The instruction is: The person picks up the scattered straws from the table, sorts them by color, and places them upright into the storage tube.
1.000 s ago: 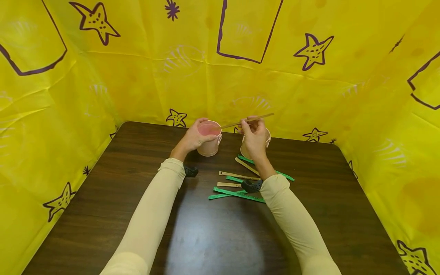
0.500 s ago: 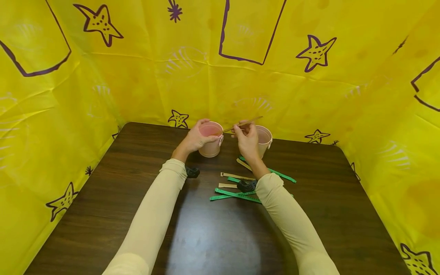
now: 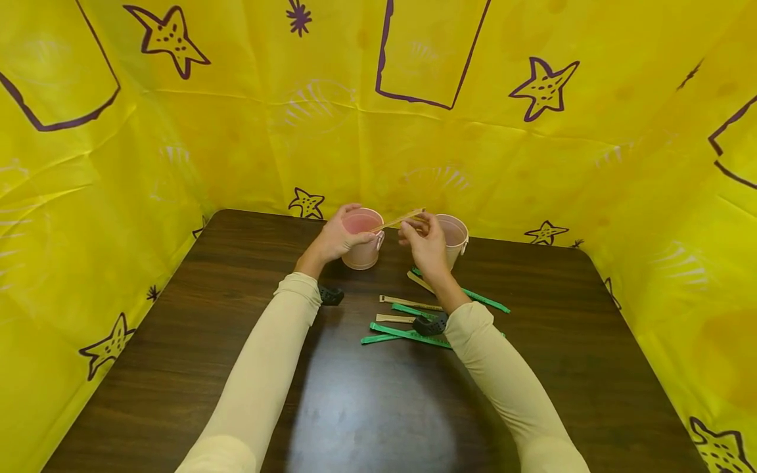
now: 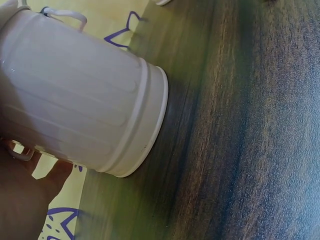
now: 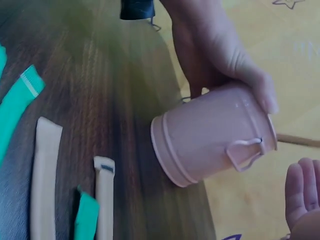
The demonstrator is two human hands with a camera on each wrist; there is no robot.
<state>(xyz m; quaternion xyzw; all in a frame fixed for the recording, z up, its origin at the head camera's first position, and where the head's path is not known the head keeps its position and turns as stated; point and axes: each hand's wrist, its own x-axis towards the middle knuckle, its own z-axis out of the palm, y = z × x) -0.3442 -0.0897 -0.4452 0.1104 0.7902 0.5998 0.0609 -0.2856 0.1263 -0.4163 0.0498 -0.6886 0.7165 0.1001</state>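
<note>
At the table's far edge my left hand (image 3: 336, 238) grips a small pink pail (image 3: 360, 253) round its rim. The left wrist view shows the pail (image 4: 75, 85) from close by, its base at the tabletop. A slim tan stick packet (image 3: 405, 217) slants up out of the pail over its right rim; its lower part is hidden inside. My right hand (image 3: 429, 247) is beside the packet's upper end, fingers loosely bent and near or touching it. In the right wrist view the packet (image 5: 300, 140) passes apart from the visible fingers (image 5: 295, 192).
A second pink pail (image 3: 454, 231) stands just right of my right hand. Several green stick packets (image 3: 408, 334) and tan stick packets (image 3: 395, 319) lie on the dark wooden table (image 3: 248, 276), partly under my right wrist. A yellow patterned cloth (image 3: 248, 138) surrounds the table.
My right hand has come left, nearer the held pail. The tan packet has slid further into the pail, its upper end now level with my fingers. My left hand keeps its grip.
</note>
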